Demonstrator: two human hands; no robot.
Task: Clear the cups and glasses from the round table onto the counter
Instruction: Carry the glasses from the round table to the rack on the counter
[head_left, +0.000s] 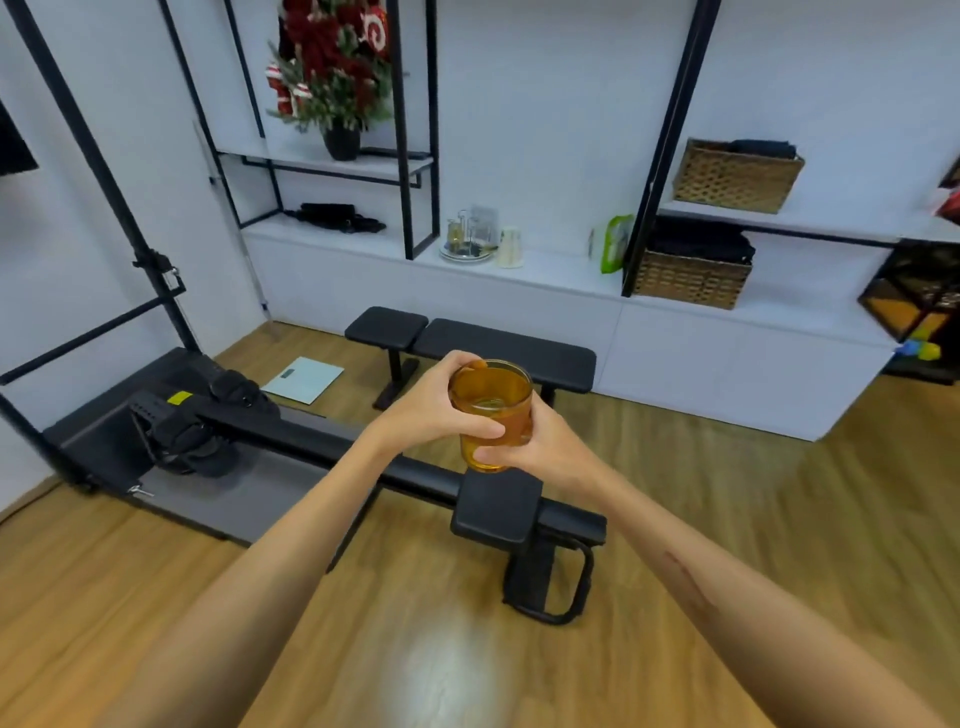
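Observation:
An amber glass (492, 402) is held upright in the air in front of me, above the floor and a black rowing machine. My left hand (441, 405) wraps its fingers round the glass from the left, near the rim. My right hand (530, 447) grips its lower part from the right and underneath. Far ahead, the white counter (561, 270) carries a tray of clear glasses (467, 239) and a pale cup (510, 248). The round table is out of view.
A black rowing machine (322, 447) lies across the wooden floor between me and the counter. A black bench (478, 348) stands in front of the counter, a scale (302, 379) beside it. Wicker baskets (693, 278), a green bag (615, 241) and a plant (337, 78) sit on the shelving.

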